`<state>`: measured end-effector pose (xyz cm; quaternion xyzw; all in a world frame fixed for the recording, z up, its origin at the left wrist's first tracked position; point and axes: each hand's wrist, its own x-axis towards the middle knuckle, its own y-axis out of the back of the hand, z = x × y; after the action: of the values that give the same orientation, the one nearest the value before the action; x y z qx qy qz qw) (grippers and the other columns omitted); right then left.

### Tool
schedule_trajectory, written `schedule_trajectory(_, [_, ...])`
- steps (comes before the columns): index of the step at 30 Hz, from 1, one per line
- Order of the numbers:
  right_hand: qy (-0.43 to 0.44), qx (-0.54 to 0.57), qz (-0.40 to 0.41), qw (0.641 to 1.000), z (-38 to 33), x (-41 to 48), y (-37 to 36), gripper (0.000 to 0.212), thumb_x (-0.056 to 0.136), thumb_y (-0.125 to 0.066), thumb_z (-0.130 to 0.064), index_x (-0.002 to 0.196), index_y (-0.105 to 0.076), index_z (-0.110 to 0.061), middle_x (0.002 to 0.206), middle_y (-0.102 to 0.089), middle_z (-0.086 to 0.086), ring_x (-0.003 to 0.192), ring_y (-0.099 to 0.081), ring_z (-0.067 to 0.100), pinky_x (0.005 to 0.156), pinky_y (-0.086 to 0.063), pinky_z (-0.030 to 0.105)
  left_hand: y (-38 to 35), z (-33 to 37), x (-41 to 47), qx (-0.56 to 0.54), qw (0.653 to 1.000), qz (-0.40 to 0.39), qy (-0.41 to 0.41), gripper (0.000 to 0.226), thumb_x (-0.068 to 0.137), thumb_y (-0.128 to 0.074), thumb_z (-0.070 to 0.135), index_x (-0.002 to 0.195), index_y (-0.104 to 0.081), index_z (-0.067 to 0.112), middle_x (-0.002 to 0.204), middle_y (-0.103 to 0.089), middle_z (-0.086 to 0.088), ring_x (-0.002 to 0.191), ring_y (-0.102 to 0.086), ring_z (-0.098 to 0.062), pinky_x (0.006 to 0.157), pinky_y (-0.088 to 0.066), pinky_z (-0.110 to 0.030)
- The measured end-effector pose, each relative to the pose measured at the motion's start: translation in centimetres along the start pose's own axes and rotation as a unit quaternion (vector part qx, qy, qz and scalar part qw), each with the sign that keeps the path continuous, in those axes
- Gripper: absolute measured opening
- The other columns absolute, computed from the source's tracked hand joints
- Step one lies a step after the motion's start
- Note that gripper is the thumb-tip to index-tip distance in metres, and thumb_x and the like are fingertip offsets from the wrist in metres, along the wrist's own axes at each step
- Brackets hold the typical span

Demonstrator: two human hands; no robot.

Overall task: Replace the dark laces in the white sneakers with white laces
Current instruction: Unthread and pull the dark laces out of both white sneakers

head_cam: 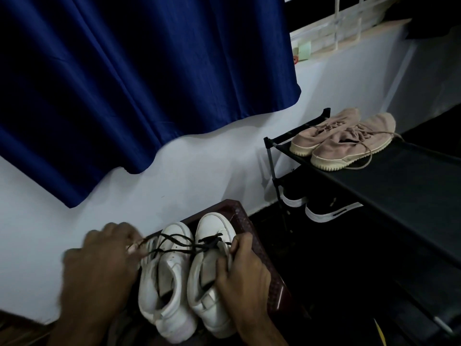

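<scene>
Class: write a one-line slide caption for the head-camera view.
Left hand pinches the dark lace of a pair of white sneakers; right hand grips the right sneaker.

You see a big blue curtain (139, 78) hanging over the white wall (212, 171). To your right stands a black shoe rack (399, 186). Two pink shoes (349, 143) sit side by side on its top shelf. Black shoes (324, 208) with white soles sit on the shelf below.
</scene>
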<state>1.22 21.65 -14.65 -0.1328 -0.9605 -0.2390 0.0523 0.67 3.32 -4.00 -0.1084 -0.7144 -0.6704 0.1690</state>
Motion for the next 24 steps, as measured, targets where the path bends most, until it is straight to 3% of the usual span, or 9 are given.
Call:
schedule_trajectory(3, [-0.011, 0.023, 0.0, 1.0, 0.0, -0.2, -0.2, 0.025, 0.085, -0.045, -0.042, 0.088, -0.021, -0.035, 0.075, -0.055, -0.007, 0.081, -0.063, 0.025, 0.07, -0.043, 0.039, -0.8, 3.3, -1.1, -0.019, 0.993, 0.016, -0.116, 0.029, 0.075, -0.069, 0.028, 0.103, -0.06, 0.031, 0.094, -0.063, 0.008, 0.082, -0.059, -0.024, 0.063, -0.045, -0.038])
schedule_trajectory(7, [-0.033, 0.03, -0.007, 0.999, 0.0, -0.2, -0.1, 0.028, 0.084, -0.047, -0.044, 0.088, -0.021, -0.035, 0.081, -0.058, -0.007, 0.087, -0.063, 0.025, 0.073, -0.042, 0.038, -3.5, 7.1, -0.9, -0.018, 0.978, -0.01, -0.206, 0.016, 0.071, -0.064, 0.04, 0.086, -0.063, 0.034, 0.083, -0.063, 0.015, 0.077, -0.063, -0.016, 0.062, -0.047, -0.037])
schedule_trajectory(11, [-0.019, 0.062, 0.002, 0.998, 0.7, -0.8, 0.2, 0.025, 0.086, -0.047, -0.052, 0.098, -0.032, -0.036, 0.092, -0.064, -0.009, 0.09, -0.063, 0.016, 0.076, -0.046, 0.036, -6.0, 8.0, -0.7, 0.022, 0.981, -0.037, -0.187, 0.022, 0.074, -0.039, 0.037, 0.073, -0.059, 0.029, 0.069, -0.063, 0.01, 0.071, -0.061, -0.019, 0.062, -0.045, -0.038])
schedule_trajectory(14, [0.059, -0.023, 0.042, 0.997, 1.2, -1.8, -0.2, 0.027, 0.088, -0.039, -0.059, 0.108, -0.049, -0.043, 0.096, -0.06, -0.014, 0.076, -0.064, 0.007, 0.059, -0.052, 0.031, -6.8, 7.6, -1.0, -0.005, 0.986, -0.015, -0.165, 0.023, 0.074, -0.04, 0.032, 0.072, -0.062, 0.025, 0.072, -0.063, 0.007, 0.074, -0.059, -0.023, 0.062, -0.05, -0.039])
schedule_trajectory(17, [0.111, -0.104, 0.017, 0.988, 1.0, -1.5, -0.4, 0.03, 0.083, -0.046, -0.051, 0.108, -0.061, -0.046, 0.086, -0.058, -0.013, 0.055, -0.058, 0.004, 0.035, -0.041, 0.024, -7.1, 7.5, -1.2, -0.032, 0.988, -0.007, -0.149, 0.026, 0.074, -0.039, 0.031, 0.075, -0.064, 0.024, 0.079, -0.059, 0.005, 0.077, -0.056, -0.023, 0.06, -0.051, -0.038])
schedule_trajectory(20, [0.133, -0.179, -0.006, 0.975, 0.7, -0.6, -0.5, 0.024, 0.08, -0.054, -0.05, 0.099, -0.067, -0.045, 0.077, -0.058, -0.012, 0.042, -0.055, 0.008, 0.034, -0.026, 0.025, -7.3, 7.2, -1.1, -0.02, 0.987, -0.005, -0.159, 0.026, 0.069, -0.035, 0.032, 0.07, -0.061, 0.028, 0.079, -0.053, 0.007, 0.077, -0.055, -0.021, 0.058, -0.047, -0.036])
schedule_trajectory(21, [0.131, -0.183, -0.019, 0.974, 0.6, -0.3, -0.3, 0.022, 0.083, -0.053, -0.05, 0.098, -0.066, -0.042, 0.082, -0.06, -0.011, 0.047, -0.06, 0.011, 0.038, -0.028, 0.027, -7.2, 7.2, -1.0, -0.017, 0.987, -0.007, -0.16, 0.025, 0.068, -0.035, 0.033, 0.068, -0.06, 0.029, 0.078, -0.052, 0.007, 0.077, -0.056, -0.021, 0.058, -0.047, -0.036])
schedule_trajectory(24, [0.114, -0.127, -0.072, 0.983, 0.5, -0.3, 0.5, 0.032, 0.097, -0.036, -0.052, 0.119, -0.053, -0.036, 0.116, -0.055, -0.009, 0.09, -0.067, 0.019, 0.066, -0.046, 0.035, -7.0, 7.6, -0.5, 0.013, 0.986, -0.025, -0.162, 0.027, 0.067, -0.035, 0.032, 0.06, -0.061, 0.027, 0.074, -0.053, 0.006, 0.075, -0.06, -0.022, 0.057, -0.048, -0.038])
